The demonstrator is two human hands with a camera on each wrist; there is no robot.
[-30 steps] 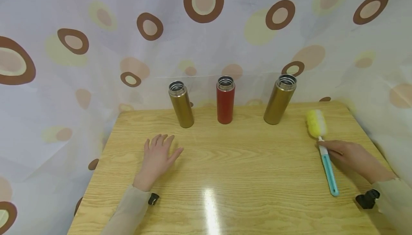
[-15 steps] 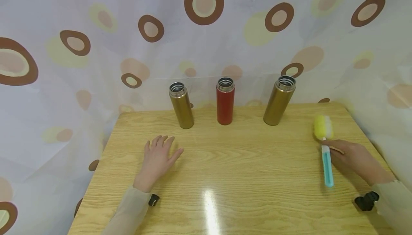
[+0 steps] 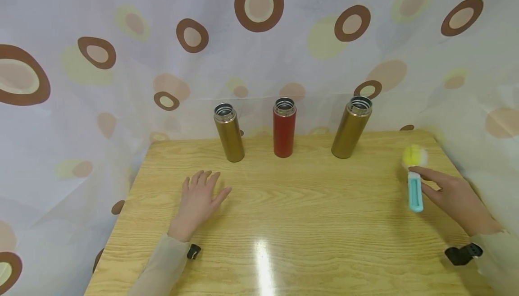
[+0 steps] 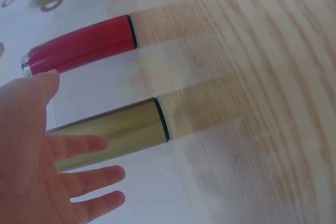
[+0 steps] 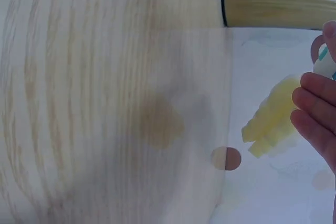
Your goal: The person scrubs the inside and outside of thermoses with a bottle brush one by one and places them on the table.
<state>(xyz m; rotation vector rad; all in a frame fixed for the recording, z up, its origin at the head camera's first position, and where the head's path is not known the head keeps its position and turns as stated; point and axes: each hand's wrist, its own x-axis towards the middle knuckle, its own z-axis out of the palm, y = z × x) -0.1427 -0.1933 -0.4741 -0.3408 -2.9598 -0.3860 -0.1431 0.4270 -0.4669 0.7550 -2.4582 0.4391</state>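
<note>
Brush (image 3: 414,183): lifted off the table (image 3: 284,224) at its right side, yellow head up.
Right hand (image 3: 450,194): fingers pinch the teal handle just under the head.
Left hand (image 3: 198,201): flat, fingers spread, holding nothing.
Handling: probably light; stiff plastic handle, soft squashy head; grip the handle.

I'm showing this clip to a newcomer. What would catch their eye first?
Three open flasks in a row at the table's far edge: a red flask between two gold flasks. At the right, the right hand holds a bottle brush with a yellow head; the left hand rests flat on the wood.
</note>
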